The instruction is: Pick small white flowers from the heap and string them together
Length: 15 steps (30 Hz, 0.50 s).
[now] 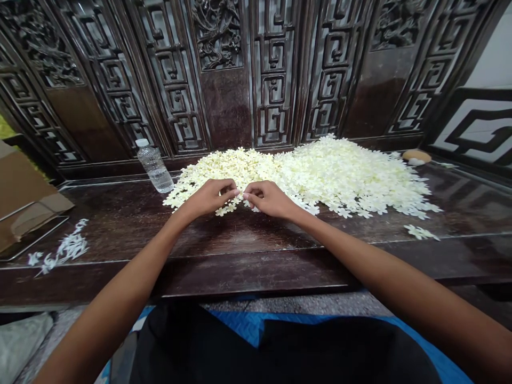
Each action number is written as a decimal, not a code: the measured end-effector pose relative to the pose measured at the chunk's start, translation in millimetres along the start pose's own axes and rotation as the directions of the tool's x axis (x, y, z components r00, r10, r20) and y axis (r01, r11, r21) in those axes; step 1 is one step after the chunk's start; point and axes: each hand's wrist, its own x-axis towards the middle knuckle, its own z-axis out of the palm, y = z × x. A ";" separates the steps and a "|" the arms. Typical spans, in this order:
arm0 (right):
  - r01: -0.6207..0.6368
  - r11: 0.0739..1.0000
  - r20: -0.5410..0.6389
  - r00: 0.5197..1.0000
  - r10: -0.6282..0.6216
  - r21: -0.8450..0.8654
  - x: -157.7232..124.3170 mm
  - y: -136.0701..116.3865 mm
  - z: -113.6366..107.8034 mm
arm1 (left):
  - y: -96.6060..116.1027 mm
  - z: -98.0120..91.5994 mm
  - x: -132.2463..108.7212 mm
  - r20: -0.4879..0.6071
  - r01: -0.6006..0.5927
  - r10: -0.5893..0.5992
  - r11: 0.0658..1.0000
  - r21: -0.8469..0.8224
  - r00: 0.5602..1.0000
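The left hand and right hand are held softly curled and nearly touching at the edge of the cream flower pile, but a grip on any flower cannot be told.

Dark polished wood table — broad heap of small cream blossoms across its middle; plastic water bottle upright beside the heap — stray clump off to the right.

Centre of frame: pale cream-yellow blossoms in a heap. Along the top, near-black carved panels with squared key-fret lattice and scrolled relief. Bench top dark reddish brown. Bottom edge: bright blue mat, black cloth. Far left: tan cardboard.
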 end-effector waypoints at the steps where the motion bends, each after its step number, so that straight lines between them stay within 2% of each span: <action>1: -0.001 1.000 -0.010 1.000 0.001 0.011 0.3 0.8 0.5 | -0.6 0.2 -0.1 0.007 -0.005 0.005 1.000 0.010 1.000; 6: -0.021 0.999 -0.013 1.000 0.021 0.026 1.7 6.0 1.9 | 4.5 -1.7 -0.5 0.093 -0.006 0.008 1.000 -0.022 0.996; 10: -0.057 0.998 0.020 0.998 0.057 0.005 1.9 7.4 0.8 | 10.1 -3.0 0.3 0.115 0.001 0.002 1.000 -0.019 0.993; 13: -0.073 0.997 0.021 0.997 0.073 -0.018 1.8 5.5 -0.7 | 4.0 -6.2 0.3 0.126 -0.008 0.006 1.000 0.015 0.992; 15: -0.079 0.995 0.018 0.997 0.081 -0.062 1.4 3.4 -1.7 | -5.5 -11.0 -0.7 0.122 0.010 -0.022 0.995 0.097 0.992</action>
